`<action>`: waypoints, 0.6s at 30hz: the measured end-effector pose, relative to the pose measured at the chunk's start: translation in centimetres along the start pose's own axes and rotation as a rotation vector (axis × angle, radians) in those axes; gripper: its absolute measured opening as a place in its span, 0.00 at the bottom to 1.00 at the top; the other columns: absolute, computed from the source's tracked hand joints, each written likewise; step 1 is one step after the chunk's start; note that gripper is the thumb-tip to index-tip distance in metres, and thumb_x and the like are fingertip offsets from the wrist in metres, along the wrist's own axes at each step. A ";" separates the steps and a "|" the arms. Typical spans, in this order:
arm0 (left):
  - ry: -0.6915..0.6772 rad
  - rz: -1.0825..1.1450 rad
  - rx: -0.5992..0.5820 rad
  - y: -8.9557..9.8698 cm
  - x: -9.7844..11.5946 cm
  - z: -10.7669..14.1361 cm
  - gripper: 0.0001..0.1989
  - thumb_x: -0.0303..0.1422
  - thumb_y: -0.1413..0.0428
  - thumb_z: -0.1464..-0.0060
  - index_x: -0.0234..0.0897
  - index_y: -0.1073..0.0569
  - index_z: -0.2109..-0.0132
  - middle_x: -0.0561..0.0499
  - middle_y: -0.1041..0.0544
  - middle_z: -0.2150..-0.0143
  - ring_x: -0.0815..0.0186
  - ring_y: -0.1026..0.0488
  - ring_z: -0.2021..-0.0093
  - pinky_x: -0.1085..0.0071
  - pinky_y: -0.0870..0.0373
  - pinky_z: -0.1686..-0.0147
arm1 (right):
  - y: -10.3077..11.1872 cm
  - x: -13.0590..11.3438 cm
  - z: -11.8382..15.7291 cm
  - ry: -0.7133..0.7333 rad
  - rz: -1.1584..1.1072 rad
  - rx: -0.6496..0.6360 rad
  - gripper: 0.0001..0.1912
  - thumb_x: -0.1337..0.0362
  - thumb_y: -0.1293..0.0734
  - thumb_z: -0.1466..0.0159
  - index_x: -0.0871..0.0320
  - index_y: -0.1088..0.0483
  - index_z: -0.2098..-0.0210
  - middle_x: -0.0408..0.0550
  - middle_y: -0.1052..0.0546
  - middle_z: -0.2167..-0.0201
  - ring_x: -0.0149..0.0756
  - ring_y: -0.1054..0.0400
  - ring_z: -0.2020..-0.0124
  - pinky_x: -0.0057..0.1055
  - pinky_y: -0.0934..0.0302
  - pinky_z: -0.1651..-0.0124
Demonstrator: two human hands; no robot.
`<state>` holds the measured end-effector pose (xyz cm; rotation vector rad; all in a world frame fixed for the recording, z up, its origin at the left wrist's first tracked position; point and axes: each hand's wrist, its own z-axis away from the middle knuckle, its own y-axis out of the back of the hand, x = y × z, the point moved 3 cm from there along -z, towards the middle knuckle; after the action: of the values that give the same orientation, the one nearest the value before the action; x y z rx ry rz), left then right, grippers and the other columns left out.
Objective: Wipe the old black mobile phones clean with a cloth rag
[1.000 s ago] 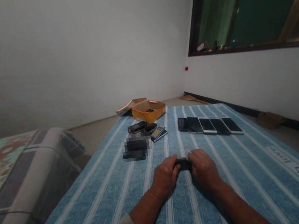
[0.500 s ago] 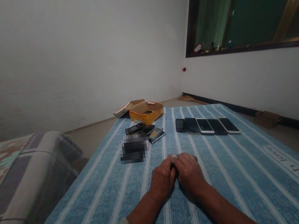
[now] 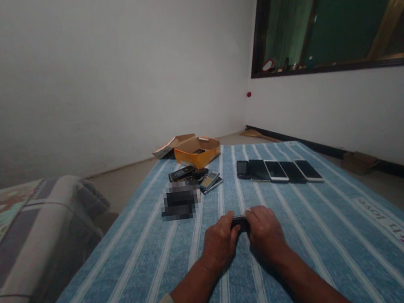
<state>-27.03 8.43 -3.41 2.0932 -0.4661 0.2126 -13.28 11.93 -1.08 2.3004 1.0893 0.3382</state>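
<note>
A dark mobile phone (image 3: 240, 222) spans the gap between my two hands, just above or on the striped cloth; most of it is covered by fingers. My left hand (image 3: 218, 242) is closed round its left end, thumb on the near side. On the other end, my right hand (image 3: 266, 229) has its fingers curled over the phone. A small whitish bit shows at the right fingertips, too small to name. Beyond the hands, several phones lie in a row, among them a white-edged phone (image 3: 276, 171) and a small black phone (image 3: 243, 169).
A blue striped cloth (image 3: 172, 273) covers the table. At back left stand an open orange box (image 3: 198, 154) and a pile with a silver keypad phone (image 3: 210, 180). A pixelated dark patch (image 3: 180, 202) lies nearer. A draped bed (image 3: 45, 229) borders the left.
My right hand has shifted right, away from my left hand, uncovering the dark phone's middle. The left hand has stayed nearly in place.
</note>
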 end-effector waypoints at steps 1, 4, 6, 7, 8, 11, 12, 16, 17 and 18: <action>0.002 0.012 -0.003 0.1 0.0 0.0 0.16 0.29 0.50 0.40 0.33 0.32 0.45 0.41 0.20 0.56 0.56 0.20 0.59 0.61 0.22 0.60 | -0.1 -0.7 -0.1 0.006 -0.019 0.006 0.10 0.76 0.42 0.36 0.62 0.29 0.67 0.50 0.30 0.72 0.41 0.40 0.67 0.35 0.46 0.63; 0.022 0.081 -0.021 0.4 0.2 0.0 0.15 0.28 0.52 0.40 0.35 0.32 0.46 0.44 0.20 0.58 0.59 0.20 0.61 0.65 0.23 0.61 | -0.6 -2.5 -0.5 0.008 -0.074 0.012 0.11 0.74 0.43 0.34 0.63 0.29 0.65 0.51 0.30 0.72 0.41 0.40 0.67 0.35 0.45 0.62; 0.038 0.126 -0.039 0.5 0.3 0.0 0.15 0.29 0.53 0.39 0.35 0.32 0.47 0.44 0.20 0.59 0.60 0.20 0.62 0.66 0.23 0.61 | -0.8 -3.0 -0.7 0.009 -0.113 0.003 0.11 0.73 0.43 0.33 0.63 0.29 0.63 0.51 0.30 0.71 0.41 0.40 0.67 0.35 0.44 0.62; 0.043 0.138 -0.043 0.5 0.3 -0.1 0.15 0.29 0.54 0.39 0.34 0.32 0.47 0.43 0.20 0.58 0.60 0.20 0.62 0.66 0.23 0.61 | -0.8 -3.0 -0.7 0.006 -0.135 -0.005 0.11 0.73 0.43 0.33 0.63 0.29 0.62 0.51 0.30 0.71 0.41 0.39 0.67 0.35 0.43 0.62; 0.045 0.141 -0.042 0.6 0.3 -0.1 0.16 0.29 0.54 0.39 0.33 0.33 0.46 0.43 0.20 0.58 0.59 0.20 0.61 0.65 0.23 0.61 | -0.8 -2.9 -0.7 0.002 -0.161 -0.014 0.11 0.73 0.43 0.33 0.63 0.29 0.62 0.50 0.29 0.71 0.40 0.39 0.67 0.35 0.43 0.62; 0.029 0.133 -0.021 0.5 0.3 0.0 0.20 0.28 0.53 0.41 0.34 0.36 0.41 0.41 0.20 0.53 0.58 0.20 0.56 0.63 0.23 0.57 | -0.7 -2.2 -0.6 -0.027 -0.254 -0.024 0.10 0.73 0.42 0.34 0.61 0.29 0.64 0.49 0.29 0.70 0.39 0.37 0.66 0.34 0.41 0.61; 0.025 0.129 -0.014 0.5 0.3 0.0 0.21 0.28 0.52 0.41 0.35 0.36 0.40 0.42 0.21 0.51 0.58 0.21 0.55 0.63 0.24 0.55 | -0.7 -1.9 -0.6 -0.039 -0.288 -0.019 0.11 0.73 0.42 0.34 0.60 0.29 0.64 0.49 0.28 0.71 0.38 0.36 0.66 0.33 0.40 0.61; 0.048 0.139 -0.036 0.7 0.5 -0.2 0.20 0.28 0.52 0.41 0.37 0.35 0.41 0.44 0.20 0.52 0.58 0.21 0.55 0.64 0.24 0.56 | -0.4 -1.1 -1.0 -0.131 -0.431 0.015 0.16 0.78 0.43 0.40 0.58 0.27 0.68 0.48 0.25 0.71 0.36 0.32 0.67 0.32 0.37 0.61; 0.057 0.144 -0.048 0.8 0.5 -0.2 0.20 0.28 0.52 0.41 0.38 0.34 0.42 0.45 0.20 0.54 0.58 0.21 0.56 0.65 0.24 0.57 | -0.3 -0.9 -1.2 -0.169 -0.470 0.024 0.17 0.79 0.44 0.42 0.58 0.26 0.68 0.48 0.24 0.70 0.36 0.31 0.67 0.31 0.36 0.61; 0.065 0.147 -0.058 0.8 0.6 -0.2 0.19 0.28 0.52 0.40 0.38 0.34 0.43 0.46 0.20 0.55 0.59 0.21 0.56 0.65 0.24 0.58 | -0.2 -0.7 -1.3 -0.216 -0.517 0.033 0.19 0.79 0.45 0.44 0.58 0.25 0.68 0.49 0.23 0.70 0.36 0.30 0.66 0.31 0.35 0.62</action>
<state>-26.80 8.09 -2.45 1.9903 -0.5809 0.3484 -14.46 11.98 -0.11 1.9322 1.5198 -0.1276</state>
